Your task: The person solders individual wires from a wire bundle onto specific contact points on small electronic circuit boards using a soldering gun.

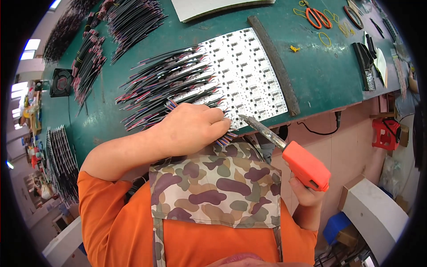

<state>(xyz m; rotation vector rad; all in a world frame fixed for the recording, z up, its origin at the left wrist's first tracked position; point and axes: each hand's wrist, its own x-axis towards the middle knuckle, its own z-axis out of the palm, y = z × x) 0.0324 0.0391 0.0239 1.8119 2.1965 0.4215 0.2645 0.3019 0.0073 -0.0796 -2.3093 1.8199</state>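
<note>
A white circuit board panel (247, 66) lies on the green bench, printed with rows of small dark parts. Rows of black-sleeved wires (167, 82) spread leftward from its left part. My left hand (195, 124) is closed around a bundle of thin coloured wires (226, 139) at the panel's near edge; the wire ends stick out on both sides of the fist. In my right hand (306, 193) is a red-orange soldering gun (307, 165). Its tip points left, close to the near edge of the panel, and a small gap separates it from my left fingers.
A dark bar (273, 64) runs along the panel's right side. Further right lie orange-handled scissors (318, 18), yellow rubber bands and a black tool (365, 64). Bundled wires (135, 26) and a small black fan (61, 82) occupy the left side. A red stool (385, 133) stands below, right.
</note>
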